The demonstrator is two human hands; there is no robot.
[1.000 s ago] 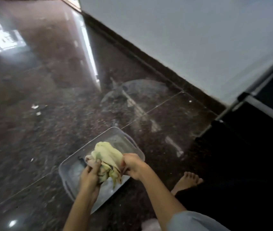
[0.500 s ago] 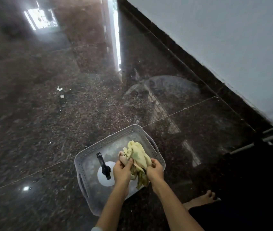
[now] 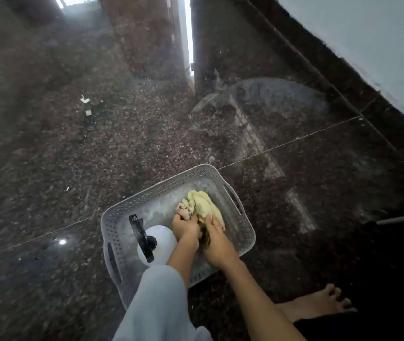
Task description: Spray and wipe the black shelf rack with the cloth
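Since the earlier frame our left hand (image 3: 185,225) and right hand (image 3: 214,223) have lowered the bunched pale-yellow cloth (image 3: 202,205) into the perforated grey plastic basket (image 3: 246,238), both clamped on it. Our left forearm partly covers the white spray bottle with black trigger (image 3: 155,241) at lower centre.

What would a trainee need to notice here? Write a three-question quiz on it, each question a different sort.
1. True or false: the spray bottle stands on the floor outside the basket.
2. Which hands grip the cloth? A) left only B) right only C) both
3. Fill in: the bottle's spray head is ____ in colour.

Key
1. False; it stands inside the basket.
2. C; left hand and right hand both hold it.
3. Black.
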